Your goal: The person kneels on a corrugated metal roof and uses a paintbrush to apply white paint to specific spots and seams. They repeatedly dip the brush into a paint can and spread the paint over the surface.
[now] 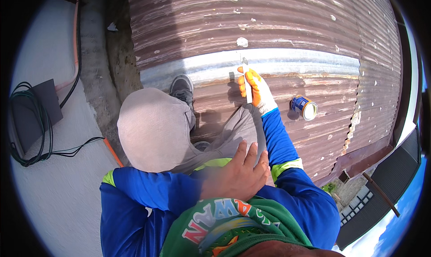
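My right hand point(257, 88), in a white knit glove with orange-coated fingers, is closed around a narrow white tool point(248, 90), perhaps a spatula or flat stick. A grey smudge marks its far end, which lies over a bare silvery metal strip point(296, 61) on the brown corrugated metal roof point(208, 31). Bare and without a tool, my left hand point(245, 171) rests with spread fingers across my lap, near my right forearm. A small blue and yellow can point(303, 107) stands on the roof to the right; its round top looks pale, and whether it has a lid I cannot tell.
White patches dot the roof sheets. At the left are a pale wall point(64, 189), a dark box point(37, 115), coiled green cables point(47, 135) and an orange conduit point(74, 38). The roof's edge and gutter point(367, 157) run along the lower right. My shoe point(181, 88) touches the metal strip.
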Available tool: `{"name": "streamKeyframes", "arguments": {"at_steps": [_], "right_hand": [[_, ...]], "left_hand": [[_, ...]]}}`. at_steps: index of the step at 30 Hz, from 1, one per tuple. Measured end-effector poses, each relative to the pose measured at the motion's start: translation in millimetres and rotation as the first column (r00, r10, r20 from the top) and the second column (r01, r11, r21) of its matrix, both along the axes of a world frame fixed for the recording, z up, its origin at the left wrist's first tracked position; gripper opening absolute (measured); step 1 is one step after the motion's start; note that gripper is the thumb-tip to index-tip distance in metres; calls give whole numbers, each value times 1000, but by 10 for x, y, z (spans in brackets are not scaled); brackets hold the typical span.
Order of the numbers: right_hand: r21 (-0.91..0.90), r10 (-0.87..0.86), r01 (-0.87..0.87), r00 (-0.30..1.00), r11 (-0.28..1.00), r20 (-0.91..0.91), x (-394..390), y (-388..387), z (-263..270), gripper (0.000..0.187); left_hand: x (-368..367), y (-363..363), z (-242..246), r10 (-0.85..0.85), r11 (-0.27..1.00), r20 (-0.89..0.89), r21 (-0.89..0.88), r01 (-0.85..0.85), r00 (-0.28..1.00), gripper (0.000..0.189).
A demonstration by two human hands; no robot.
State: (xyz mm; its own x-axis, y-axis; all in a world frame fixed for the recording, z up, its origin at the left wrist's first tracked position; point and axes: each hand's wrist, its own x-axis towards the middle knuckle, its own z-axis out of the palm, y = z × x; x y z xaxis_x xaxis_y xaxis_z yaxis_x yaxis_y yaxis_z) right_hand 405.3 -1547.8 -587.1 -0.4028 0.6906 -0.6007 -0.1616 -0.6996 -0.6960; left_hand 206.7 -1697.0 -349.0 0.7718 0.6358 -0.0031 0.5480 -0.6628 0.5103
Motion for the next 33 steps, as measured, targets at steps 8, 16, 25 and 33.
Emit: {"name": "streamKeyframes", "arguments": {"at_steps": [8, 16, 25, 33], "right_hand": [[122, -97, 70, 968, 990, 233, 1059, -227, 371, 43], [56, -118, -336, -167, 940, 979, 3077, -777, 1339, 48], [-150, -109, -490, -461, 859, 881, 3185, -711, 730, 32], [154, -155, -118, 1, 981, 988, 3337, -745, 217, 33]], "left_hand": [[-65, 196, 136, -92, 989, -71, -121, 83, 993, 49], [-19, 281, 159, -161, 964, -45, -224, 147, 986, 72], [-58, 272, 159, -168, 953, -50, -262, 149, 985, 73], [-42, 245, 176, -174, 954, -50, -256, 156, 984, 74]]}}
